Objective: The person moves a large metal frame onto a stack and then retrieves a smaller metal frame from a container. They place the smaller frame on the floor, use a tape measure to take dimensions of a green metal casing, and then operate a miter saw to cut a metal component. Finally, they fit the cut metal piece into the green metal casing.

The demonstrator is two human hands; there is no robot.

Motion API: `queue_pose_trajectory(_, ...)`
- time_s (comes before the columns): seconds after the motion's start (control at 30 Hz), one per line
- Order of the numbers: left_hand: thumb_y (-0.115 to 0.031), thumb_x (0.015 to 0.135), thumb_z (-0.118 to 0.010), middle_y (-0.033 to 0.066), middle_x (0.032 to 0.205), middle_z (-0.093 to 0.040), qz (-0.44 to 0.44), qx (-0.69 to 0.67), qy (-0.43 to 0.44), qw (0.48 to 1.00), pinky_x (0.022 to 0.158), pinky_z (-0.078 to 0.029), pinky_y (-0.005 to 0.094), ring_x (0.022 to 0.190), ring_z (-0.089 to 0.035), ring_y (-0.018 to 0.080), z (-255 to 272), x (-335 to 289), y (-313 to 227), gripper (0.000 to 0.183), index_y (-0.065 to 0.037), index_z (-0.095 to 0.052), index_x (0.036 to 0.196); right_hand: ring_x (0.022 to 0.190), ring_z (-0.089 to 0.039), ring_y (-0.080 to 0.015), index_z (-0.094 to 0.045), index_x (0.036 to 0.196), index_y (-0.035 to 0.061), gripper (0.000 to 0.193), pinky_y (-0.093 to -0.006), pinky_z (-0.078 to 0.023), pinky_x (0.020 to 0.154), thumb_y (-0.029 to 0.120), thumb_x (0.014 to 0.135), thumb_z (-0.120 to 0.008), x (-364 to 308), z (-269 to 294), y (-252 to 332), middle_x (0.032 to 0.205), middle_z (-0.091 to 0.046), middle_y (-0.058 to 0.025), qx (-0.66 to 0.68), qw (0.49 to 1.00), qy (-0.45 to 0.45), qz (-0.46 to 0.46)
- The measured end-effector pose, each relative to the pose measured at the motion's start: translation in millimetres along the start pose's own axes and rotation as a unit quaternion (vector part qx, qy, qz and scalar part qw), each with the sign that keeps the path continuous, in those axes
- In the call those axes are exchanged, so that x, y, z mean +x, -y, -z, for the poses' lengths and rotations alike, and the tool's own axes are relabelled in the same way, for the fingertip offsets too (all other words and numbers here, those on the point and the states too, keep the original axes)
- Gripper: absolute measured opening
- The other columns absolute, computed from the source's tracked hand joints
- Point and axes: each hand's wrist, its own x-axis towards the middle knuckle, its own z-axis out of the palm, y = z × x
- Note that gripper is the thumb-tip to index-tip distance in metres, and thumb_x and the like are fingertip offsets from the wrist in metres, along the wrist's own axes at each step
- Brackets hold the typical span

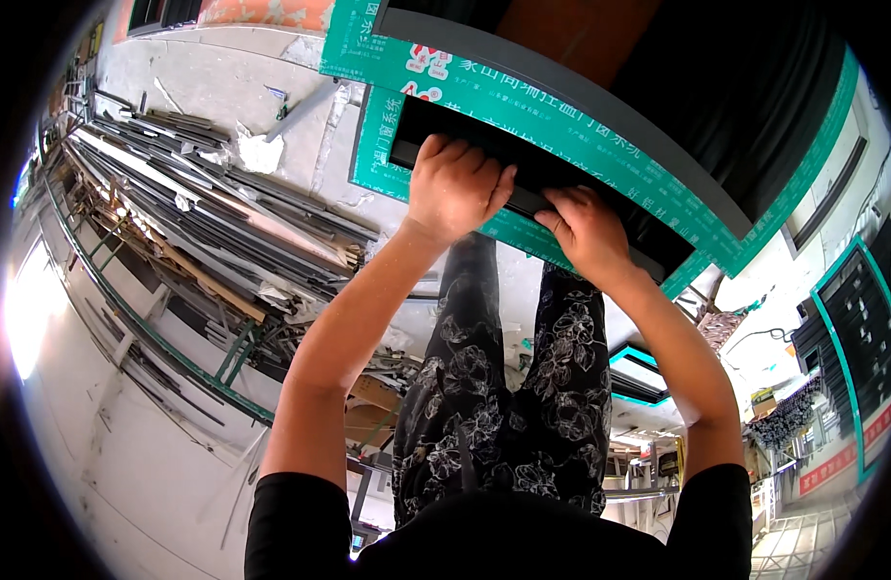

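Observation:
In front of me is a dark window frame (pixel 552 135) covered with green printed protective film. It has a large opening at the top and a long narrow one nearer me. My left hand (pixel 455 191) is closed over the near edge of the narrow opening, fingers curled inward and thumb toward the right. A little to its right, my right hand (pixel 589 230) grips the same edge, its thumb lying across the dark strip (pixel 526 201) between the hands. The fingertips of both hands are partly hidden inside the opening.
Long dark metal profiles (pixel 204 184) lie heaped on the left, behind a green metal rail (pixel 156 319). On the right leans another green-edged frame (pixel 856 348). A smaller frame with blue-green edges (pixel 642 375) lies beyond my right leg. White scraps (pixel 259 150) litter the floor.

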Motion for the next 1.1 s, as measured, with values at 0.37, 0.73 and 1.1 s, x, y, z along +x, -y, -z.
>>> queue_pose_trajectory(0.37,-0.022,0.080,-0.072,0.0102,0.098,-0.058,0.110,0.146,-0.036,0.982,0.082,-0.045,0.0415,0.093,-0.055,0.0320,54.4,-7.5,26.5,0.023,-0.008,-0.065,0.096,0.096,-0.059,-0.0317,-0.062,0.110,0.0022,0.044,-0.0409,-0.050,0.079,0.039,0.086,-0.064,6.4,7.9,12.4,0.100,-0.063,-0.0132,-0.046,0.997,0.053,-0.033)
queue_pose_trajectory(0.73,-0.005,0.083,-0.065,0.0095,0.083,-0.061,0.228,0.083,0.023,0.970,0.065,-0.049,0.0358,0.072,-0.062,0.0253,68.1,-17.5,36.9,0.008,-0.004,-0.062,0.090,0.092,-0.062,-0.0305,-0.064,0.092,0.0038,0.045,-0.0422,-0.053,0.075,0.048,0.089,-0.059,83.7,-36.6,65.5,0.094,-0.063,-0.0126,-0.020,0.993,0.088,-0.073)
queue_pose_trajectory(1.1,-0.027,0.080,-0.072,0.0149,0.084,-0.060,0.316,0.116,0.162,0.927,0.068,-0.049,0.0462,0.083,-0.062,0.0346,71.0,13.4,33.3,0.029,-0.003,-0.056,0.081,0.077,-0.064,-0.0285,-0.064,0.080,0.0052,0.052,-0.0400,-0.053,0.064,0.056,0.088,-0.055,86.1,-31.6,58.8,0.077,-0.063,-0.0113,-0.057,0.993,0.099,-0.024)
